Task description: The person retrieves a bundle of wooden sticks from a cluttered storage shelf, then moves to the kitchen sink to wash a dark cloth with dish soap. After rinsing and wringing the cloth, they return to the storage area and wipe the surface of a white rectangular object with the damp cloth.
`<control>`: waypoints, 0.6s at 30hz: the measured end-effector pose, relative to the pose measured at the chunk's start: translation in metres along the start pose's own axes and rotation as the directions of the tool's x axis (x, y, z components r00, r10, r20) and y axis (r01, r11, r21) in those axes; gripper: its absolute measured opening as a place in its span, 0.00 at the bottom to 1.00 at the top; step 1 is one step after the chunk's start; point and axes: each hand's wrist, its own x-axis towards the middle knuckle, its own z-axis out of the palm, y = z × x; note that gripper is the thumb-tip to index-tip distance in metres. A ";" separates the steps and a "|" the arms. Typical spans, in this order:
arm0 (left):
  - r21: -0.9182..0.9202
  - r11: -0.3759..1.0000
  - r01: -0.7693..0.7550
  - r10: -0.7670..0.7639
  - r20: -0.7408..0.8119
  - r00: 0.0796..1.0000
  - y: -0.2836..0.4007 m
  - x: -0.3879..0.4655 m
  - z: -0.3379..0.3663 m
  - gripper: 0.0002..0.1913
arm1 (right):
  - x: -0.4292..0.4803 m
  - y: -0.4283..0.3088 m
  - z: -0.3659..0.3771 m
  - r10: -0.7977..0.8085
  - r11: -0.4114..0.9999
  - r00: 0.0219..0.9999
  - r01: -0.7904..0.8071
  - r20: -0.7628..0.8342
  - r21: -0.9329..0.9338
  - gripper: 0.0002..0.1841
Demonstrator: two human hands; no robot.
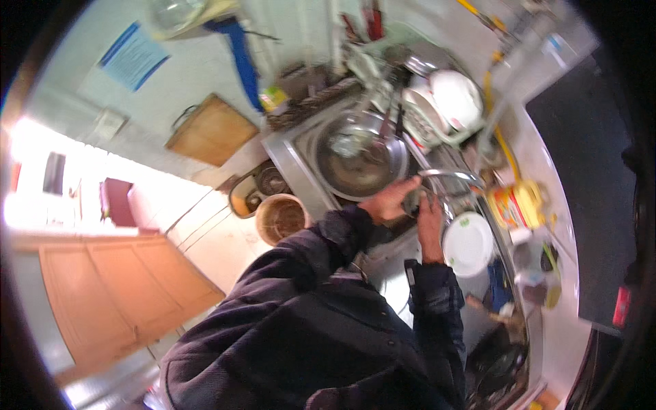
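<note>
Both my hands are together over the sink area, right of a large round metal basin (353, 179) that has water and dishes in it. My left hand (392, 200) reaches in from the left and touches a small dark round item (411, 203), too blurred to name. On its other side is my right hand (429, 218), fingers pointing up the picture, against the same item. A curved metal faucet spout (451, 176) arches just above the hands. Beside my right wrist lies a white plate (468, 244) with green marks.
A dish rack (456, 136) with bowls stands beyond the basin. On the right is a yellow plastic jug (530, 205). A wooden cutting board (212, 130) leans at the wall, above a tan bucket (282, 218). Dark pans (494, 364) lie at the lower right.
</note>
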 end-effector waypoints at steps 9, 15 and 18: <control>-0.501 0.865 0.022 -0.204 -0.311 0.928 -0.014 0.005 0.008 0.33 | -0.002 -0.032 0.022 -0.527 0.840 0.848 0.530 0.064 -0.117 0.26; -0.477 0.841 0.256 -0.319 -0.055 0.946 0.030 -0.017 0.009 0.33 | 0.038 -0.004 0.025 0.227 0.768 0.973 -0.211 0.052 0.605 0.23; -0.786 0.618 0.006 -0.274 -0.209 0.939 0.023 -0.008 0.023 0.22 | 0.033 -0.004 0.030 -0.170 0.949 0.980 0.136 0.099 0.285 0.26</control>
